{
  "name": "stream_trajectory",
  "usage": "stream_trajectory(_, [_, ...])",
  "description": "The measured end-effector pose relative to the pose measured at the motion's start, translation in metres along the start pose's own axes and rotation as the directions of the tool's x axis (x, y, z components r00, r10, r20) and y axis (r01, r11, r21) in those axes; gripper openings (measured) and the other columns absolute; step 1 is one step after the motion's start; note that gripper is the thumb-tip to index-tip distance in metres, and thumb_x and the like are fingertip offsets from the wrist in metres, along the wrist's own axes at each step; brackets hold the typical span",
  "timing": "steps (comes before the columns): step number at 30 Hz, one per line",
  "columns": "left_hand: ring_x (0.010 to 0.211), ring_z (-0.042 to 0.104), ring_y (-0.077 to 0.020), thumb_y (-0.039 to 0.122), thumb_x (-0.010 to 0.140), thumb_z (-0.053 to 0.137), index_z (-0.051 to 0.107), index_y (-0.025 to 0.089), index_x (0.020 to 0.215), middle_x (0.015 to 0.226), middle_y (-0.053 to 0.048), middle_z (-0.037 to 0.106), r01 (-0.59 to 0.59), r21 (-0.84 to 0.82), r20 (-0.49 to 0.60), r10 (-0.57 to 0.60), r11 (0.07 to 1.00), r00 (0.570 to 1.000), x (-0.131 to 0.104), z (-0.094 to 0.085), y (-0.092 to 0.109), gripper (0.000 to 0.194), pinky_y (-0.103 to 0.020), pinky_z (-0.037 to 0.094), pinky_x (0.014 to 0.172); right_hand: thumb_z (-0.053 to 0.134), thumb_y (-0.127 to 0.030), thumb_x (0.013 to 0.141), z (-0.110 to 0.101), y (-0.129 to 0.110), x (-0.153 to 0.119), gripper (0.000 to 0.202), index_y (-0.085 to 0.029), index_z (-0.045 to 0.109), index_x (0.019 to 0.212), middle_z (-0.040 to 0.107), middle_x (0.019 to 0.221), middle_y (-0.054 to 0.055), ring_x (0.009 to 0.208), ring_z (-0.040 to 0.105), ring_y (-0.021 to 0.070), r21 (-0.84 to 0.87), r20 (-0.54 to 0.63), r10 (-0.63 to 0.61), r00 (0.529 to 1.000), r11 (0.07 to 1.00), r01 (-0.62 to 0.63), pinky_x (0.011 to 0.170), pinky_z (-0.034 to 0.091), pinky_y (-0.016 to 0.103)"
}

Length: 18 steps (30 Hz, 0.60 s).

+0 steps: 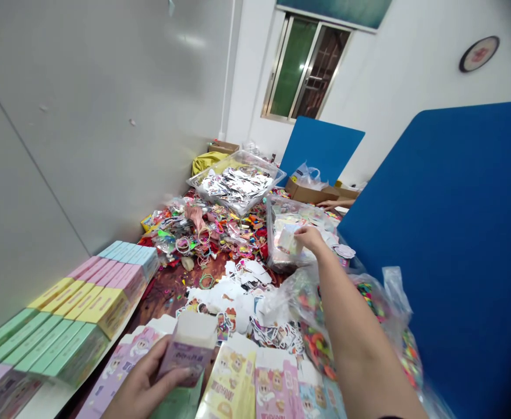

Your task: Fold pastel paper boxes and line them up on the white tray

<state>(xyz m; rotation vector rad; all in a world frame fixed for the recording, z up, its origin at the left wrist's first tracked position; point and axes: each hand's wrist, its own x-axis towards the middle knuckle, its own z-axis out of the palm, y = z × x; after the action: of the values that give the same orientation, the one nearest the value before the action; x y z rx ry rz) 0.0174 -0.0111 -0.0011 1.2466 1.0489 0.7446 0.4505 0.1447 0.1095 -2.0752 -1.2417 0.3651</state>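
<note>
The left hand [153, 381] has its grip closed around a purple carton [189, 354], its lettering too blurred to read, over the red-brown table [162, 299], while the right hand [311, 239] pinches a pale card [288, 238] at a clear bin [272, 235], a window [307, 68] in the wall [378, 75] beyond

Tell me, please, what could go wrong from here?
The left hand holds the purple box with its top open, so tipping it might let any contents fall; I cannot see what is inside.

The right forearm reaches past the bag of colourful pieces, and could catch its loose plastic.

The cutouts lie loose and overlapping near the yellow box, so a bump may scatter them.
</note>
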Motion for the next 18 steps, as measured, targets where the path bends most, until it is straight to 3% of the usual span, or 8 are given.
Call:
stream_trajectory(2, [0.094, 0.064, -0.0232, 0.045, 0.078, 0.063, 0.049, 0.023, 0.125, 0.119, -0.005, 0.064, 0.001, 0.019, -0.019, -0.001, 1.000, 1.000, 0.000, 0.003, 0.001, 0.054, -0.028, 0.054, 0.076, 0.062, -0.028, 0.061, -0.015, -0.015, -0.022, 0.010, -0.019, 0.058, 0.058, 0.056, 0.055, 0.001, 0.052, 0.047, 0.0133, 0.097, -0.012, -0.072, 0.997, 0.993, 0.073, 0.050, 0.035, 0.026])
stream_trajectory(5, [0.082, 0.062, -0.0202, 0.040, 0.081, 0.061, 0.037, 0.023, 0.133, 0.116, -0.006, 0.063, 0.013, 0.016, 0.024, -0.013, 1.000, 1.000, 0.000, 0.010, 0.002, 0.060, -0.025, 0.052, 0.057, 0.061, -0.038, 0.067, -0.028, -0.048, -0.077, 0.022, -0.018, 0.063, 0.075, 0.057, 0.060, 0.000, 0.049, 0.044, 0.0102, 0.263, 0.061, -0.229, 0.971, 0.942, 0.206, 0.048, 0.034, 0.024])
stream_trajectory(7, [0.088, 0.061, -0.0212, 0.036, 0.080, 0.061, 0.034, 0.023, 0.135, 0.118, -0.007, 0.060, -0.010, -0.020, 0.070, 0.012, 1.000, 0.998, 0.000, 0.017, 0.003, 0.062, -0.024, 0.051, 0.057, 0.063, -0.038, 0.070, -0.031, -0.072, -0.122, 0.024, -0.017, 0.065, 0.081, 0.059, 0.064, 0.001, 0.051, 0.046, 0.0099, 0.363, 0.147, -0.415, 0.898, 0.867, 0.341, 0.048, 0.035, 0.023])
stream_trajectory(11, [0.104, 0.056, -0.0227, 0.032, 0.080, 0.063, 0.043, 0.025, 0.130, 0.121, -0.005, 0.058, -0.106, -0.086, 0.118, 0.116, 0.991, 0.986, 0.000, 0.029, 0.005, 0.054, -0.027, 0.050, 0.077, 0.055, -0.027, 0.080, -0.026, -0.110, -0.190, 0.014, -0.018, 0.066, 0.082, 0.063, 0.072, 0.002, 0.062, 0.055, 0.0120, 0.247, 0.364, -0.603, 0.710, 0.798, 0.550, 0.056, 0.040, 0.023])
stream_trajectory(15, [0.105, 0.057, -0.0215, 0.029, 0.081, 0.062, 0.046, 0.025, 0.127, 0.113, -0.003, 0.062, -0.122, -0.137, 0.163, 0.144, 0.983, 0.976, -0.007, 0.037, 0.010, 0.049, -0.030, 0.046, 0.089, 0.048, -0.013, 0.082, -0.005, -0.120, -0.216, 0.018, -0.018, 0.066, 0.079, 0.064, 0.075, 0.001, 0.067, 0.055, 0.0111, 0.038, 0.542, -0.643, 0.541, 0.661, 0.749, 0.061, 0.039, 0.022])
stream_trajectory(18, [0.106, 0.056, -0.0207, 0.027, 0.082, 0.062, 0.048, 0.024, 0.126, 0.115, -0.002, 0.061, -0.122, -0.127, 0.185, 0.145, 0.984, 0.972, -0.013, 0.040, 0.011, 0.046, -0.031, 0.044, 0.092, 0.048, -0.012, 0.082, 0.011, -0.116, -0.225, 0.020, -0.017, 0.067, 0.077, 0.064, 0.076, 0.003, 0.067, 0.055, 0.0115, -0.008, 0.646, -0.604, 0.467, 0.606, 0.795, 0.062, 0.038, 0.023])
